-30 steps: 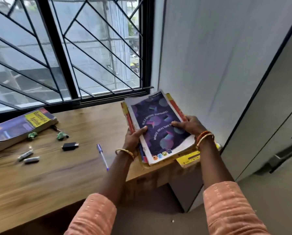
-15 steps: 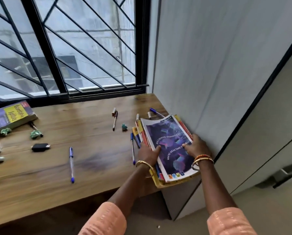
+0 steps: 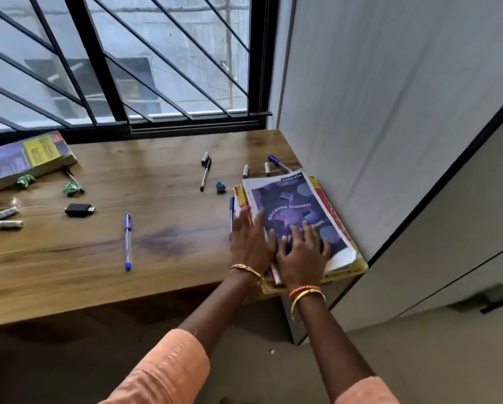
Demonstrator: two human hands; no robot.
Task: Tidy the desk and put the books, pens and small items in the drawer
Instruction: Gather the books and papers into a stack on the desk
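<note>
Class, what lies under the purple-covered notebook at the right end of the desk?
Under the purple notebook lies a stack of books; only red and yellow edges show. Their covers and number are hidden. Both hands, left and right, rest on top.

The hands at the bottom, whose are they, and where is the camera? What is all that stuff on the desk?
They belong to a person wearing a camera on the head, so you look down along both arms. The left hand and right hand lie flat on a stack of books at the right end of the wooden desk; neither has a grip on anything. Spread over the desk are a blue pen, a black pen, a small black stick, crumpled green bits and a thick book by the window.
</note>
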